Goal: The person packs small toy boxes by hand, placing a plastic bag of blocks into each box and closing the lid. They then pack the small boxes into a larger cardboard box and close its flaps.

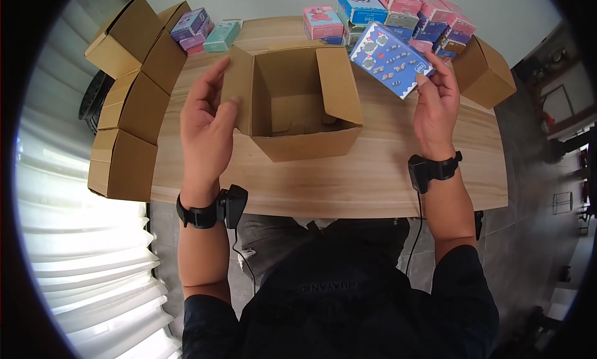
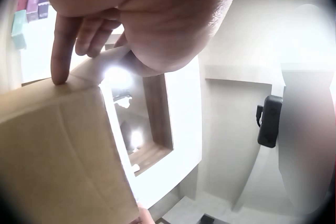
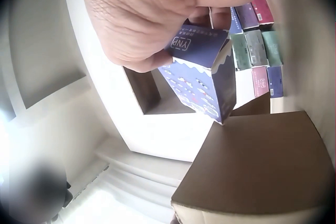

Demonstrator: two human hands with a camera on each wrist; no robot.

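An open cardboard box (image 1: 305, 146) stands on the table in front of the person, its inside bare and its side flaps raised. At its left flap (image 1: 239, 91), the left hand (image 1: 208, 119) holds on with thumb and fingers. In the left wrist view, a fingertip of the left hand (image 2: 152, 19) presses the cardboard near the top edge. Right of the open box, the right hand (image 1: 437, 104) grips a small blue printed box (image 1: 390, 59) by one end, tilted and raised. The right wrist view shows the blue box (image 3: 194, 90) hanging beyond the cardboard box's side (image 3: 257, 166).
Several closed cardboard boxes (image 1: 127, 101) line the table's left edge, and another (image 1: 484, 71) stands at the right. Small colourful boxes are stacked along the back right (image 1: 362, 7). Purple (image 1: 191, 24) and green (image 1: 222, 35) ones sit at the back left.
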